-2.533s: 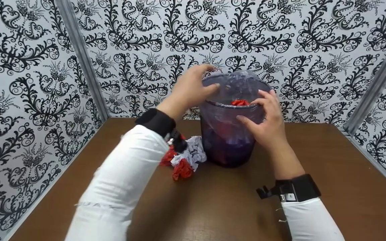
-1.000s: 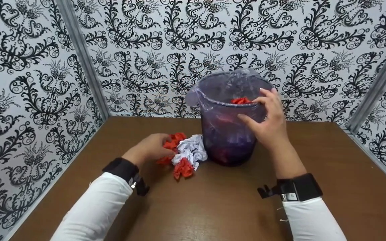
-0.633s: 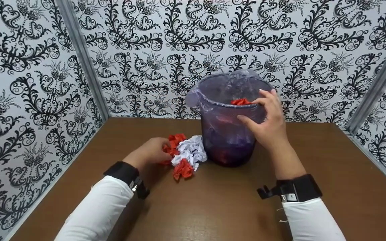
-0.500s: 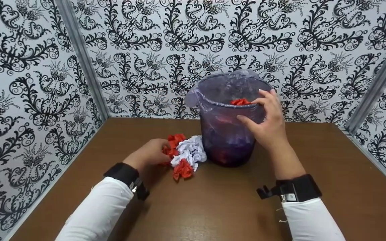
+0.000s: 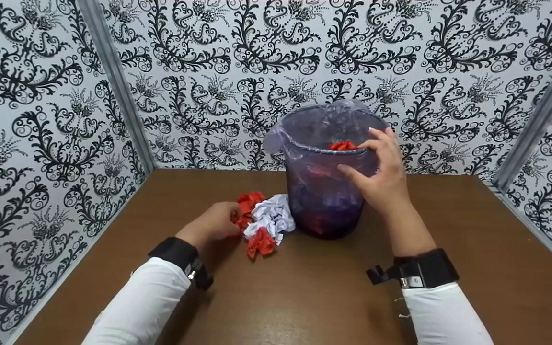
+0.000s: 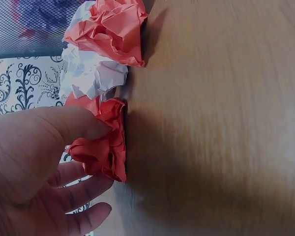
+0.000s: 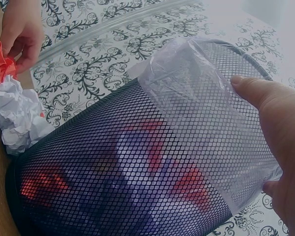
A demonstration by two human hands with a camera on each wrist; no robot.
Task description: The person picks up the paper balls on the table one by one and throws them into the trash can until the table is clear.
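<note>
While the right hand still grips the mesh bin, the left hand's fingers now pinch a red paper ball.

The bin stood mid-table near the back wall, with only a narrow gap behind it; the paper pile lay against its left foot, closing that side; the left hand sat at the pile's left edge, the right hand on the bin's right rim; the bin's mouth lay open above, a red ball showing inside; bare table lay wide in front and to the right; side walls boxed in both flanks.
</note>
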